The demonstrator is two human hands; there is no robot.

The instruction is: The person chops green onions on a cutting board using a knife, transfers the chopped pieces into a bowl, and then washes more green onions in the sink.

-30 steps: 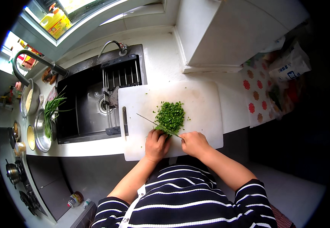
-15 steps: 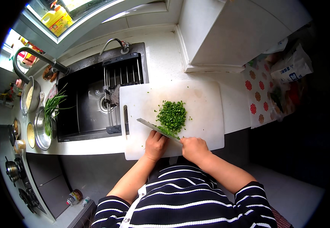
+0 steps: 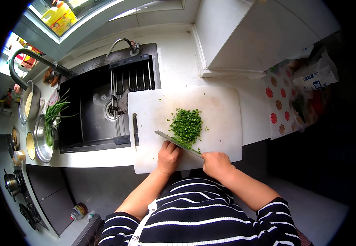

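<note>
A white cutting board [image 3: 223, 123] bears a heap of finely chopped green onions [image 3: 186, 125]. My right hand [image 3: 216, 164] is closed round the handle of a knife [image 3: 178, 142], whose blade slants up to the left along the heap's near edge. Behind the blade, my left hand [image 3: 169, 156] has its fingers curled down and closed at the board. What those fingers hold, if anything, is hidden by the blade and the hand. Scattered green bits lie around the heap.
A black sink [image 3: 92, 119] with a metal rack [image 3: 139, 74] lies left of the board, which overlaps its edge. Beyond it stand a steel bowl [image 3: 42, 143] with whole green onions [image 3: 54, 115] and a strainer [image 3: 27, 102]. A flowered cloth [image 3: 278, 102] and plastic bag [image 3: 315, 76] are at right.
My right hand has drawn the knife a little to the right. My left hand has barely moved, and the chopped heap looks much the same.
</note>
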